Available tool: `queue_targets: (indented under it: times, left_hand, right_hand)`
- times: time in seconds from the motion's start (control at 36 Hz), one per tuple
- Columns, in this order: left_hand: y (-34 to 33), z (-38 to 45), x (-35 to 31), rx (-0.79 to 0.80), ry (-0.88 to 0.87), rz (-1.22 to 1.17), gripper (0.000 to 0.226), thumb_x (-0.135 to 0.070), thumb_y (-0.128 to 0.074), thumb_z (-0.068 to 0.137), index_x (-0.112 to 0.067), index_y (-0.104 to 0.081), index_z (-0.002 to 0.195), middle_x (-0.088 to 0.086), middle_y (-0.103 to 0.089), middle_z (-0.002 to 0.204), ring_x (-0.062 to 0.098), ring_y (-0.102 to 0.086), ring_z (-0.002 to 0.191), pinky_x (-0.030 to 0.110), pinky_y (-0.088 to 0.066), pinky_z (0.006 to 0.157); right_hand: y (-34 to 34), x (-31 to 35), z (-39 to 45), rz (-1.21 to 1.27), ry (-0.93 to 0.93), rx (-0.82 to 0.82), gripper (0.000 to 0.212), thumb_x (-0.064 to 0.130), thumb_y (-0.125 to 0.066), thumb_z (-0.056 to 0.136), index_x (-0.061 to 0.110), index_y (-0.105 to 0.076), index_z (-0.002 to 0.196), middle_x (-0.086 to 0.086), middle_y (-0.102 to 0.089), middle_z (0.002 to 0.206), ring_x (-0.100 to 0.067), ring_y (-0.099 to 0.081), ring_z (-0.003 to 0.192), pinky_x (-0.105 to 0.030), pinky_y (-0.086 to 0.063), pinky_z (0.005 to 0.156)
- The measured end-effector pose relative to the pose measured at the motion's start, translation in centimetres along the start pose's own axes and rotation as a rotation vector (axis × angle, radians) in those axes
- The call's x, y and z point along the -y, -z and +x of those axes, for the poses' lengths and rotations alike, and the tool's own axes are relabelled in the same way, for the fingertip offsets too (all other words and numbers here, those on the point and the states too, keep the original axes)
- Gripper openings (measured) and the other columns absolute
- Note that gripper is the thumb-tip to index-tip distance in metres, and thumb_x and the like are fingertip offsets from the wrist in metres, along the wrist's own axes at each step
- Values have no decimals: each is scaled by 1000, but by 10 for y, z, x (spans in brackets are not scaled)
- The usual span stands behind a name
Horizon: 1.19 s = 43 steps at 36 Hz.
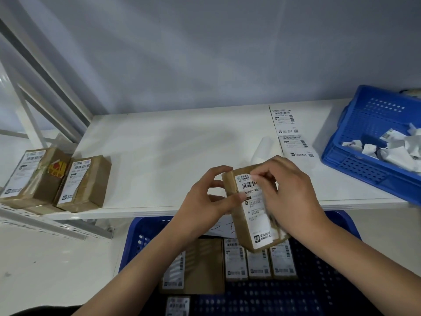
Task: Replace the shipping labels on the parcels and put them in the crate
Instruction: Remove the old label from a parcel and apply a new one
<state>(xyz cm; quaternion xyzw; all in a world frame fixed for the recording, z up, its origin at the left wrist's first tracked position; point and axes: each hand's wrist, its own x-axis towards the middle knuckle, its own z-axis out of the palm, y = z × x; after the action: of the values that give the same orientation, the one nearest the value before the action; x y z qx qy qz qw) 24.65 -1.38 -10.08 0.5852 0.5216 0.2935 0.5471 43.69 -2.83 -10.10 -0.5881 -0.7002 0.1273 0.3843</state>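
**Two hands on one parcel, its label mid-change**

Two parcels (pixel 57 179) wait at the far left of the white table (pixel 170 144), lying side by side and touching, each showing a white label. They are well apart from the work in hand, and I judge them the next in the queue.

At centre, the left hand (pixel 205 201) grips a brown parcel (pixel 248 208) by its left edge, fingers curled round the side and thumb across the front, holding it tilted above the table's near edge. A shipping label (pixel 252 201) lies along the parcel's face. The right hand (pixel 287 192) covers the label's right side, fingertips pinched at its upper edge; motion blur hides whether they are lifting the paper or pressing it down. My judgement is that the label step is under way on this parcel. The next move calls for a firm hold from the left hand while the right works along the label without tearing or creasing it.

Below the hands stands the blue crate (pixel 136 236), already holding several labelled parcels in rows; this one belongs there once relabelled.

Further right, fresh labels (pixel 289 131) lie in a strip on the table. At the far right, a second blue crate (pixel 364 124) holds crumpled paper scraps (pixel 394 149).
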Motion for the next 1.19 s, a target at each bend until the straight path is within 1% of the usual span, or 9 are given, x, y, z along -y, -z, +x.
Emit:
queue_targets:
  times: [0.14,0.31,0.47,0.61,0.75,0.92,1.0,1.08,1.19]
  left_hand:
    - [12,2,10,-32,-290,610,85,-42,-88,74,-46,-43,145,-16,-39,148,2,-48,127,13,-44,96]
    - [13,3,12,-5,-346,581,102,-41,-90,73,-33,-32,156,-17,-35,157,4,-39,140,15,-37,111]
    - [11,0,12,-13,-327,571,105,-41,-91,70,-31,-32,156,-17,-42,149,0,-45,127,3,-37,98]
    - [8,-1,11,-91,-324,569,106,-47,-92,66,-26,-37,154,-16,-44,140,-8,-40,112,-4,-34,88]
    - [5,-3,9,-152,-369,595,103,-44,-93,64,-24,-40,150,-13,-45,139,-2,-44,114,4,-40,90]
    - [4,-5,8,-185,-451,667,102,-45,-90,68,-19,-38,152,-10,-42,144,0,-44,120,8,-43,94]
    - [2,-6,9,-191,-478,700,99,-44,-90,72,-17,-39,152,-8,-43,144,4,-46,123,8,-42,95]
    - [1,-5,11,-175,-494,715,97,-38,-91,71,-15,-40,151,-6,-43,143,8,-48,124,14,-46,96]
    - [-1,-5,14,-135,-503,757,98,-35,-91,70,-16,-39,151,-6,-42,144,10,-48,124,21,-51,95]
  right_hand:
    - [2,-3,2,-8,36,80,7,8,-67,92,15,-65,93,7,-61,92,-12,-57,88,-30,-50,76]
    - [5,0,3,106,60,161,12,5,-66,93,16,-67,94,9,-63,94,-6,-61,91,-14,-47,78]
    - [-1,2,0,148,68,241,11,4,-64,94,15,-68,95,8,-62,96,-8,-62,92,-28,-51,80]
    - [-2,8,-2,238,-44,250,15,8,-64,95,19,-69,104,12,-64,102,-3,-62,102,-21,-52,90]
    - [-2,18,-3,355,-261,233,33,23,-65,96,34,-58,126,17,-64,109,5,-61,107,-15,-51,89]
    - [0,17,1,345,-485,252,12,37,-68,92,26,-67,95,9,-69,89,-8,-66,81,-29,-55,75]
    - [2,17,2,555,-598,356,21,29,-65,96,11,-71,87,1,-68,71,-12,-63,64,-31,-56,68]
    - [3,19,3,635,-673,398,22,22,-62,99,4,-72,89,-6,-67,72,-16,-60,62,-29,-55,65]
    - [6,17,5,424,-621,475,22,23,-59,98,13,-71,82,-3,-67,66,-12,-62,60,-36,-55,71]
